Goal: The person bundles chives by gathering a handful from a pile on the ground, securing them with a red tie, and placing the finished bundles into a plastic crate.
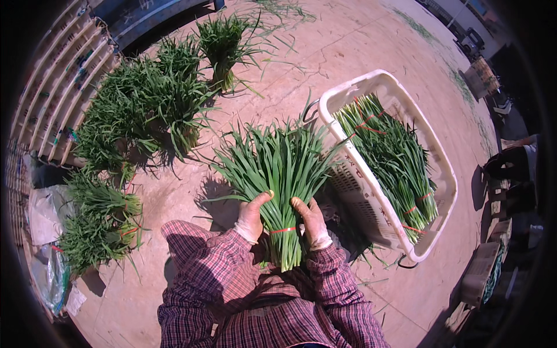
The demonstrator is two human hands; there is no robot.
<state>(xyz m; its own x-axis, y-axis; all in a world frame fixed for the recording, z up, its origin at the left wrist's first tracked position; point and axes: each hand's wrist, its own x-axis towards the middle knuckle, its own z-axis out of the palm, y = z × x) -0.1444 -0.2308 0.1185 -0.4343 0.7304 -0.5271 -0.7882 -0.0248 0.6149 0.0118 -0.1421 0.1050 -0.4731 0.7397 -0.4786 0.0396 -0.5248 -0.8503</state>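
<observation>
A bundle of green Chinese chives, tied with a red band near its pale stem ends, is held upright before my body, leaves fanned away from me. My left hand, in a thin pale glove, grips its left side with the thumb on the leaves. On the right side my right hand, gloved too, grips it with the thumb over the front. The fingers behind the bundle are hidden. To the right stands a white plastic crate holding several chive bundles bound with red bands.
Loose-leaved chive clumps stand on the concrete floor at the left, with tied bundles nearer. Behind them are a slatted rack and plastic bags. Another clump stands further off. A person is at the far right near boxes.
</observation>
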